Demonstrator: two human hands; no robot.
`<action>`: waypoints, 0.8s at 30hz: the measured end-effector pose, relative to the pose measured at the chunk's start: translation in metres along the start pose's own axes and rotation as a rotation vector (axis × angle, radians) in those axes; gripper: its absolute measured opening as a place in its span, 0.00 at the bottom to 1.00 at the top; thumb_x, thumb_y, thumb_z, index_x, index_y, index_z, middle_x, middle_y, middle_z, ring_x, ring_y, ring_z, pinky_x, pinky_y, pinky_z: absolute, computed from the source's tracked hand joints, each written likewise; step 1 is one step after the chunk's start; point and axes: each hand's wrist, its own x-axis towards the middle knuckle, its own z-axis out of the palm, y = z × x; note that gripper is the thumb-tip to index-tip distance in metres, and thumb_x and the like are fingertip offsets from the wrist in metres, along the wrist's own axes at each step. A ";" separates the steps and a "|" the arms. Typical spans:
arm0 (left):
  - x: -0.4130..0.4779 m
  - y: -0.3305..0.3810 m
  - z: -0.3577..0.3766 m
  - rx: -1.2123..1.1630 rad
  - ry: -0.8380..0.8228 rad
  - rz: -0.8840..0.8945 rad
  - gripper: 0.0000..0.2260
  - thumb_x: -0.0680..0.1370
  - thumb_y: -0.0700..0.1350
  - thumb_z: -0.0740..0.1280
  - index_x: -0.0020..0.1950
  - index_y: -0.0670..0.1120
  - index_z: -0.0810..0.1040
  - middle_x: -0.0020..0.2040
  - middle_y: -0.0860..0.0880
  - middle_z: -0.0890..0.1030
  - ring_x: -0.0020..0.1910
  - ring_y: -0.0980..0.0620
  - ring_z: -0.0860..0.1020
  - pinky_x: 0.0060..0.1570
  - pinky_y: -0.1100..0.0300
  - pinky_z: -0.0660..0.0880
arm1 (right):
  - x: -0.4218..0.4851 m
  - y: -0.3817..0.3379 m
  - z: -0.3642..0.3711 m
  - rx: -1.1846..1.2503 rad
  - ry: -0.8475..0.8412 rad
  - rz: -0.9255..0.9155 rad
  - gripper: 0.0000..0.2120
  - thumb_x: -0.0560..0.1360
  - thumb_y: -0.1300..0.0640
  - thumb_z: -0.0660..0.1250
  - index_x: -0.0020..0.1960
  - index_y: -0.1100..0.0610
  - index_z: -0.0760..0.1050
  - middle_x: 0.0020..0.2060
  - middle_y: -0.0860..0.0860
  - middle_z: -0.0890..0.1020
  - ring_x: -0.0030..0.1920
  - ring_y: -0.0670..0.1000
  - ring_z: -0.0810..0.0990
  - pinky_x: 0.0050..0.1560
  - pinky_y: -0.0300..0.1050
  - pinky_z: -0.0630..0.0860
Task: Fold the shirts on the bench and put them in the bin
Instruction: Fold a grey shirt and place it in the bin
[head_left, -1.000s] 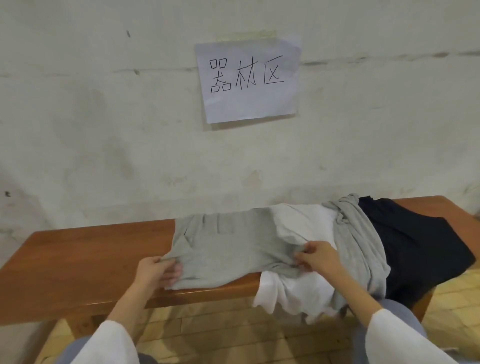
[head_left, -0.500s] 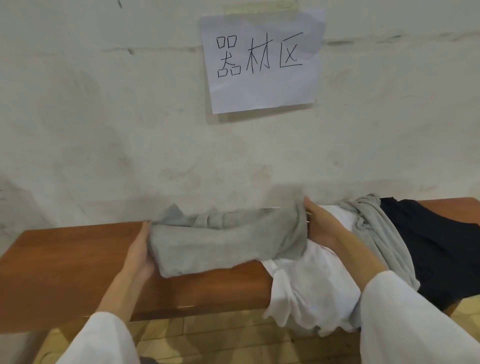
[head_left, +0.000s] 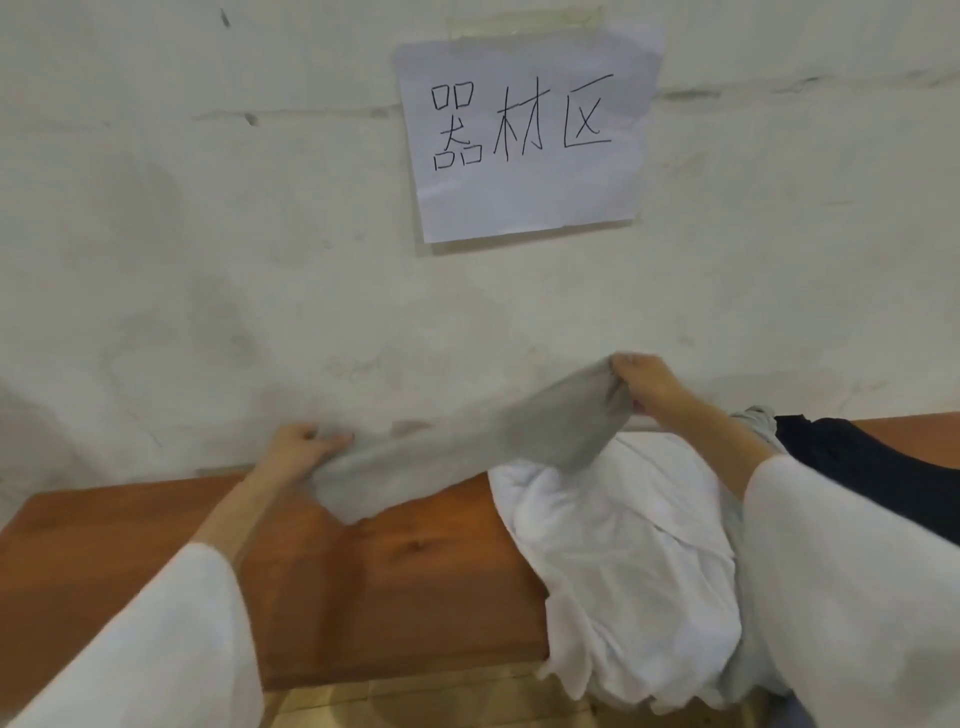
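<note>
A grey shirt (head_left: 467, 457) hangs stretched in the air above the wooden bench (head_left: 395, 577). My left hand (head_left: 301, 444) grips its left end low near the wall, and my right hand (head_left: 644, 382) grips its right end higher up. Its lower edge droops toward the bench top. A crumpled white shirt (head_left: 623, 561) lies on the bench under my right forearm and spills over the front edge. A dark navy shirt (head_left: 857, 467) lies further right, with a bit of another grey garment (head_left: 756, 418) beside it. No bin is in view.
A rough white wall stands directly behind the bench, with a taped paper sign (head_left: 524, 140) on it. The left part of the bench top is bare wood. Light floor tiles (head_left: 415, 701) show below the bench's front edge.
The grey shirt lay flat on the bench a second ago. Both hands have lifted it up and toward the wall, the right hand higher. The camera has moved closer.
</note>
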 end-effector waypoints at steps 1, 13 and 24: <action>0.013 0.019 -0.003 -0.015 0.066 0.038 0.11 0.74 0.42 0.71 0.34 0.40 0.77 0.26 0.52 0.78 0.34 0.56 0.76 0.23 0.71 0.67 | 0.008 -0.020 -0.009 0.071 -0.015 -0.010 0.10 0.81 0.56 0.59 0.46 0.59 0.75 0.45 0.59 0.75 0.40 0.54 0.75 0.40 0.48 0.74; 0.058 0.115 -0.027 -0.647 0.138 0.052 0.09 0.73 0.46 0.73 0.44 0.43 0.77 0.52 0.43 0.80 0.43 0.48 0.80 0.42 0.51 0.79 | 0.015 -0.082 -0.071 0.214 0.079 -0.131 0.17 0.79 0.54 0.63 0.63 0.65 0.73 0.51 0.55 0.78 0.50 0.53 0.78 0.50 0.46 0.76; -0.088 -0.034 -0.002 -0.115 -0.104 -0.187 0.05 0.77 0.38 0.66 0.43 0.39 0.77 0.45 0.35 0.79 0.40 0.45 0.77 0.39 0.56 0.70 | -0.118 0.109 -0.097 -0.147 -0.341 0.206 0.11 0.78 0.57 0.65 0.45 0.63 0.81 0.41 0.58 0.82 0.43 0.57 0.80 0.44 0.50 0.74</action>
